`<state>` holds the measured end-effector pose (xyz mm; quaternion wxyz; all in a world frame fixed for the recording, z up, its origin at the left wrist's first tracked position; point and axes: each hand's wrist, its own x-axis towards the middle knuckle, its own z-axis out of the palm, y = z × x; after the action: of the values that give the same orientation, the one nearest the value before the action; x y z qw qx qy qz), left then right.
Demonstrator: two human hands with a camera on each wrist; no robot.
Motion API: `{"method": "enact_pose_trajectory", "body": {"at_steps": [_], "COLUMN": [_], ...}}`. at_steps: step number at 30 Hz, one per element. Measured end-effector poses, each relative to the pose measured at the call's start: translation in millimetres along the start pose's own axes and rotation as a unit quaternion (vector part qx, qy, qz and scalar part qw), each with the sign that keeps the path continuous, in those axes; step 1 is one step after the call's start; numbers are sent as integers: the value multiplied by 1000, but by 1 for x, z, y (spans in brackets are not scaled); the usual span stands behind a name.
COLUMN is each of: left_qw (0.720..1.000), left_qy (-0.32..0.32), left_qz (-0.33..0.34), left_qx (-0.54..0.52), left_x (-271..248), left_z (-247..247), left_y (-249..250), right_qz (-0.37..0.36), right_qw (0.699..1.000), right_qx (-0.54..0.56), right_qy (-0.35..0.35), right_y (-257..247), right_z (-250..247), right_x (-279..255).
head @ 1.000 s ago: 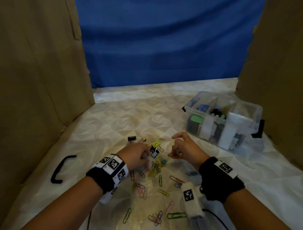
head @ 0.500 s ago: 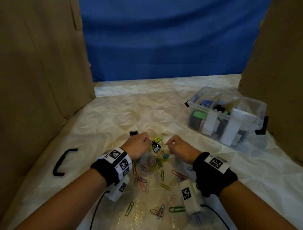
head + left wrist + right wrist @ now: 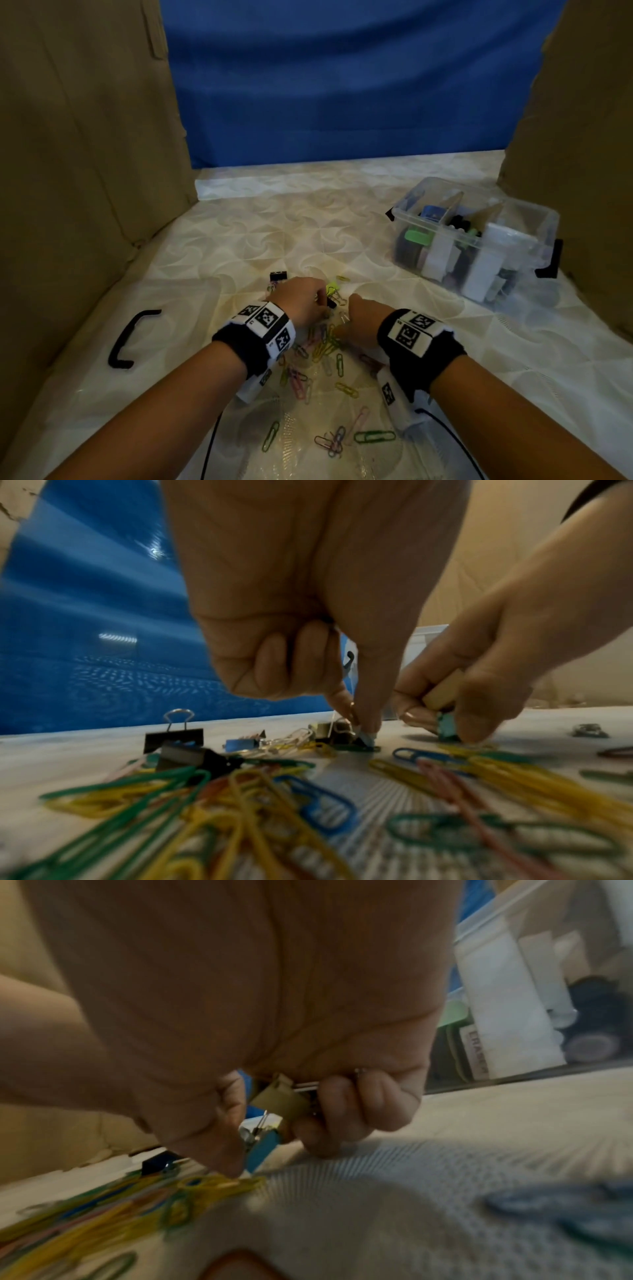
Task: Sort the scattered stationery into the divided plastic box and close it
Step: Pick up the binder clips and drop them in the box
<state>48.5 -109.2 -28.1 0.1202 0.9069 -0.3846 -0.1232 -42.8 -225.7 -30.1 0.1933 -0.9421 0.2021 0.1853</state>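
Note:
Coloured paper clips point(image 3: 325, 356) and several binder clips point(image 3: 334, 291) lie scattered on the pale tablecloth. The clear divided box point(image 3: 479, 246) stands open at the right with erasers and other stationery inside. My left hand point(image 3: 305, 301) reaches into the pile, and its thumb and forefinger pinch a small blue binder clip point(image 3: 365, 737) on the cloth. My right hand point(image 3: 359, 325) is just right of it. It keeps a tan binder clip point(image 3: 281, 1099) in its curled fingers and pinches a blue binder clip point(image 3: 262, 1148) against the cloth.
A black handle-shaped part point(image 3: 130, 339) lies at the left. Brown cardboard walls point(image 3: 85, 137) stand on both sides and a blue sheet point(image 3: 342, 85) hangs behind. A black binder clip point(image 3: 278, 275) sits beyond my left hand. More paper clips point(image 3: 342, 438) lie nearer me.
Both hands have come down onto the pile and closer together. The right hand, raised and loosely curled before, now pinches a clip on the cloth.

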Motion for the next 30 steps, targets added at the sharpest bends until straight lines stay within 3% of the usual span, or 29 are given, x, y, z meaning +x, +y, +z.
{"method": "enact_pose_trajectory", "body": {"at_steps": [2,4,5,7,8,10,11,13,16,19,22,25,28,30], "left_qw": [1000,1000,997,975,942,821,758,664,587,565,582,632,666,676], "left_qy": [-13,-18,-16,-9,-8,-17,-23,-28,4,39,66,94,95,85], "left_qz": [5,6,0,-30,-55,-91,-96,-94,-93,-96,-113,-132,-144,-151], "left_qx": [15,-22,-70,-219,-330,-563,-645,-741,-804,-819,-803,-758,-725,-716], "left_x": [-4,-6,-6,-8,-11,-16,-19,-24,-28,-31,-34,-35,-38,-42], "left_z": [-1,-4,-7,-15,-18,-24,-25,-26,-24,-25,-29,-32,-36,-39], "left_y": [1,-3,-5,-7,-7,-7,-8,-10,-14,-20,-29,-39,-45,-48], "right_qz": [8,-2,-6,-14,-24,-41,-43,-45,-44,-27,-17,-23,-43,-58], "right_qw": [999,983,954,844,780,688,667,651,666,719,823,928,988,997], "right_qx": [33,177,291,527,615,714,735,752,740,692,568,370,134,18], "right_qy": [-15,-49,-69,-98,-113,-121,-113,-95,-87,-68,-10,47,56,45], "right_y": [6,17,23,36,41,45,45,41,34,27,19,7,-7,-16], "right_z": [-4,-9,-10,-10,-10,-8,-7,-6,-3,-4,-10,-18,-19,-15], "right_x": [0,-2,-5,-12,-16,-21,-22,-21,-19,-18,-6,16,33,40]}}
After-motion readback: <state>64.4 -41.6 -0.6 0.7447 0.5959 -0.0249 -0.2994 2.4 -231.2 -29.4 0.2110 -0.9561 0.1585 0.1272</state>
